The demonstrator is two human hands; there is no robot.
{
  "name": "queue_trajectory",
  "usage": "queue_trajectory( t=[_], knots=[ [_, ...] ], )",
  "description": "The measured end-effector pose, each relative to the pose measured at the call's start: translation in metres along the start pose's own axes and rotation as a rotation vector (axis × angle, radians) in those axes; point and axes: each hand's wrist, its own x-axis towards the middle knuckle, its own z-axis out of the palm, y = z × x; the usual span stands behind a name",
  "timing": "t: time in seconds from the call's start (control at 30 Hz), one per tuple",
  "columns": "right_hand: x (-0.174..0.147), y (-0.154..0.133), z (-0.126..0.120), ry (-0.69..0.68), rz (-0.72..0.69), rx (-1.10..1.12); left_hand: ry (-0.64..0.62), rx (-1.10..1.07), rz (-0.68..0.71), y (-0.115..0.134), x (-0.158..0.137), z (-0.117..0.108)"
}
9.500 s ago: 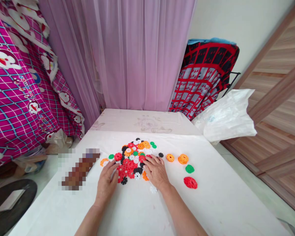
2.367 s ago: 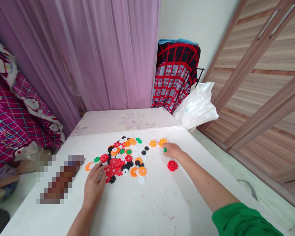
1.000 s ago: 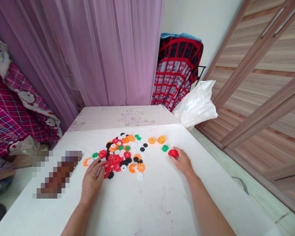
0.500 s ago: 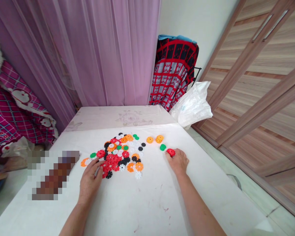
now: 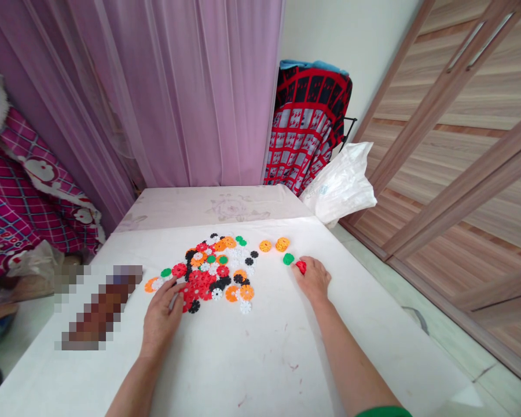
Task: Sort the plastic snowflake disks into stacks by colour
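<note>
A mixed pile of notched plastic snowflake discs (image 5: 200, 281) in red, orange, black, white and green lies on the white tablecloth. My left hand (image 5: 161, 313) rests at the pile's near left edge, fingers apart, the tips touching red discs. To the right, my right hand (image 5: 313, 281) curls around a small stack of red discs (image 5: 301, 267) and partly hides it. Just left of that stack sits a group of green discs (image 5: 289, 259). Behind it are a stack of orange discs (image 5: 282, 244) and another orange group (image 5: 265, 246).
A pixelated reddish-brown item (image 5: 102, 310) lies at the table's left side. A white plastic bag (image 5: 341, 185) stands by the far right corner. Purple curtains (image 5: 208, 92) hang behind the table, and a wooden wardrobe (image 5: 455, 156) stands to the right.
My right hand has shifted slightly up and left and covers more of the red stack. My left hand stays at the pile. The view has moved a little.
</note>
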Motion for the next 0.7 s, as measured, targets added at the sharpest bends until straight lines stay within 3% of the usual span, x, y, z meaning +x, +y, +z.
queue_trajectory(
  t=[0.47, 0.7],
  knots=[
    [0.004, -0.002, -0.001, -0.029, -0.024, 0.015, -0.01, 0.017, 0.012, 0.0, -0.001, 0.0],
    [0.008, 0.001, 0.009, -0.006, -0.027, 0.074, -0.015, 0.02, 0.015, 0.005, 0.0, -0.003]
  ],
)
